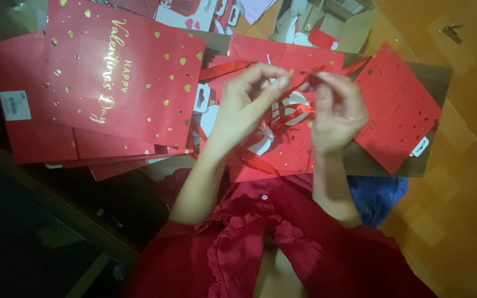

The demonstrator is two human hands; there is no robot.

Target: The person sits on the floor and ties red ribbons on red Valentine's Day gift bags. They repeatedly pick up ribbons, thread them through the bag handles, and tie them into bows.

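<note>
My left hand and my right hand are raised close together over a flat red gift bag with gold hearts. Both hands pinch a thin red ribbon between thumb and fingertips. The ribbon loops down over a white tag-like shape on the bag. More red ribbon trails to the left under my left hand. My red ruffled sleeves and top fill the bottom of the view.
A stack of flat red gift bags with gold script and hearts lies to the left. Another red bag rests on a brown cardboard sheet to the right. Blue cloth lies by my right arm. Orange tiled floor is at right.
</note>
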